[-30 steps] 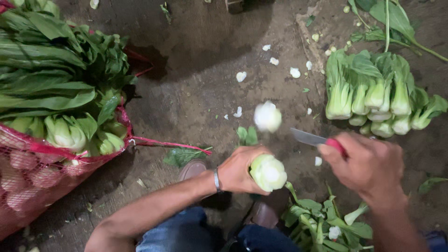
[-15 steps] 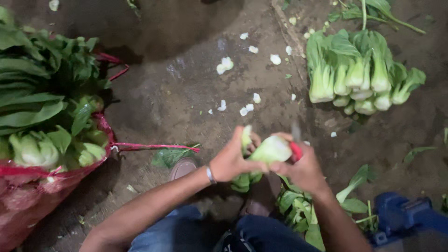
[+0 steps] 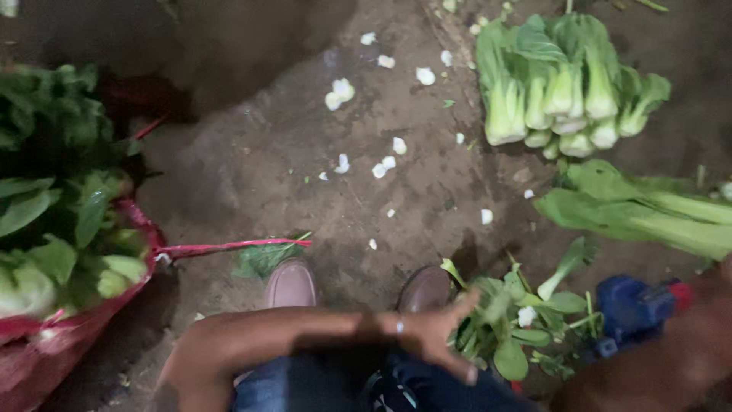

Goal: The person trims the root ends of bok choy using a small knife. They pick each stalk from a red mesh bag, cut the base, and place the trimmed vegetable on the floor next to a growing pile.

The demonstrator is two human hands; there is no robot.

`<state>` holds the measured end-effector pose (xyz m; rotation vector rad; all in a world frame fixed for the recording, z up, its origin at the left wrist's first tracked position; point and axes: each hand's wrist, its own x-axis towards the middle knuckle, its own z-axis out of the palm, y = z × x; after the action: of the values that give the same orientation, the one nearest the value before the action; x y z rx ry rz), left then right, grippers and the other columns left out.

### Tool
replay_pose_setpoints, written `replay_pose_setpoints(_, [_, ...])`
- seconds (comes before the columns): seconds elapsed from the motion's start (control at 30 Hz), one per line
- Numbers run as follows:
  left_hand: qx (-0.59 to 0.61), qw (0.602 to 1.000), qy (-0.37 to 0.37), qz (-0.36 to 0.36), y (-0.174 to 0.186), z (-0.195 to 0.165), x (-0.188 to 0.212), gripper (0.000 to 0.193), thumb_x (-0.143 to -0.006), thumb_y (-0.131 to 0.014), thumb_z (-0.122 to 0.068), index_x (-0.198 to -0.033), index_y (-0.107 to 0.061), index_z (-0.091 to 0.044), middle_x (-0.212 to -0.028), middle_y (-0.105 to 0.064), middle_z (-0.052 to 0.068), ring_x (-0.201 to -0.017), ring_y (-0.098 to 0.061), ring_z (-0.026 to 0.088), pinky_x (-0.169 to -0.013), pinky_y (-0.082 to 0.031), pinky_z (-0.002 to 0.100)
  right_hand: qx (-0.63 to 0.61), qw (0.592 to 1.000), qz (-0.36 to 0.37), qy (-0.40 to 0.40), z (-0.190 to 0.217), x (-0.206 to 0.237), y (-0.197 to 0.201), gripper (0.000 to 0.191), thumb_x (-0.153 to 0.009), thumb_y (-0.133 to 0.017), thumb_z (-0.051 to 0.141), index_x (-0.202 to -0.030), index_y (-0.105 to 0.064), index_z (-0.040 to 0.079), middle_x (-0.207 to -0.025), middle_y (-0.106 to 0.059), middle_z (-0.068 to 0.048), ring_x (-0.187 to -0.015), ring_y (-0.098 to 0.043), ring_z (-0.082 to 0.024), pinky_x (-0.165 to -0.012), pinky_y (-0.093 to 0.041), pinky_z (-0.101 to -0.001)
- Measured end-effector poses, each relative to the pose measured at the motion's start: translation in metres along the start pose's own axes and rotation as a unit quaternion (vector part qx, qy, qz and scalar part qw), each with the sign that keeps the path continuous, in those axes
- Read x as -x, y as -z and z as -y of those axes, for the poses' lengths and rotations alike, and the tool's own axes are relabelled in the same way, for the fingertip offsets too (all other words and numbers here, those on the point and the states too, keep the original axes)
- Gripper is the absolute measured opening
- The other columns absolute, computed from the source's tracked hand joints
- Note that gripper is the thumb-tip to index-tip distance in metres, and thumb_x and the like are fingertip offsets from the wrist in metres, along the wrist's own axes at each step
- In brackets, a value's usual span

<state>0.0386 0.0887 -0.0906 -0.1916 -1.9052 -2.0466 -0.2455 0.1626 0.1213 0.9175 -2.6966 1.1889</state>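
Note:
My left hand (image 3: 446, 329) hangs open over my knees, fingers spread, a band on the wrist, holding nothing. Its fingertips are close to a heap of cut green leaves (image 3: 518, 324) on the ground. My right hand (image 3: 705, 305) is blurred at the right edge, and the red handle of a knife (image 3: 681, 294) shows in its grip. A trimmed bok choy (image 3: 640, 214) lies blurred just above that hand, on the dirt. Behind it stands a neat row of trimmed bok choy (image 3: 568, 88), stems toward me.
A red mesh sack (image 3: 46, 336) full of untrimmed bok choy (image 3: 69, 206) fills the left side. White stem offcuts (image 3: 339, 91) are scattered on the dirt. A blue object (image 3: 633, 309) sits by the leaf heap. My two shoes (image 3: 291, 284) are at the bottom centre.
The bok choy I was holding and trimming has left my hands; my left hand has opened and dropped. My right arm has swung out to the right.

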Motion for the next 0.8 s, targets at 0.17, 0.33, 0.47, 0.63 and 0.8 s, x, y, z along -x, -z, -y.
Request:
replay_pose_setpoints(0.17, [0.116,0.942,0.285,0.135,0.014,0.032,0.020,0.084,-0.090,-0.068,-0.051,-0.152,-0.044,0.000,-0.159,-0.042,0.023,-0.127,-0.057,0.033,-0.095,-0.055,0.040,-0.121,0.991,0.047,-0.038,0.001,-0.012,-0.025,0.045,-0.097,-0.073,0.000,-0.140,-0.057,0.003,-0.131,-0.065,-0.004,-0.115,-0.066,-0.013,-0.101,-0.055,-0.0284])
replay_pose_setpoints(0.33, [0.060,0.871,0.403,-0.274,0.068,0.053,0.031,0.036,-0.089,-0.073,-0.025,-0.116,-0.065,-0.003,-0.103,-0.079,0.007,-0.092,-0.073,0.013,-0.081,-0.057,0.028,-0.341,0.919,0.172,-0.100,-0.012,-0.045,-0.149,0.054,-0.095,-0.076,-0.001,-0.145,-0.055,0.001,-0.129,-0.067,-0.006,-0.115,-0.065,-0.015,-0.101,-0.052,-0.0297])
replay_pose_setpoints(0.47, [0.062,0.855,0.373,-0.356,0.093,0.044,0.044,0.031,-0.091,-0.074,-0.025,-0.112,-0.065,-0.004,-0.094,-0.072,0.005,-0.084,-0.067,0.011,-0.075,-0.055,0.028,-0.354,0.928,0.113,-0.030,-0.019,-0.061,-0.261,0.060,-0.091,-0.082,0.001,-0.141,-0.049,0.003,-0.132,-0.062,-0.009,-0.120,-0.062,-0.019,-0.103,-0.052,-0.0327])
replay_pose_setpoints(0.63, [0.022,0.864,0.351,-0.362,0.111,0.023,0.056,0.032,-0.092,-0.074,-0.024,-0.114,-0.063,-0.004,-0.092,-0.070,0.002,-0.082,-0.065,0.008,-0.074,-0.055,0.026,0.036,0.993,0.055,0.102,-0.037,-0.033,-0.321,0.066,-0.081,-0.096,0.018,-0.132,-0.058,0.006,-0.126,-0.063,-0.014,-0.115,-0.064,-0.035,-0.097,-0.052,-0.0449])
replay_pose_setpoints(0.8, [-0.081,0.861,0.380,-0.330,0.135,-0.025,0.078,0.038,-0.092,-0.073,-0.029,-0.117,-0.062,-0.004,-0.089,-0.071,0.010,-0.079,-0.068,0.017,-0.071,-0.058,0.033,0.124,0.985,0.051,0.104,-0.056,-0.017,-0.329,0.066,-0.078,-0.097,0.027,-0.131,-0.062,0.009,-0.127,-0.058,-0.021,-0.111,-0.062,-0.043,-0.088,-0.050,-0.0528])
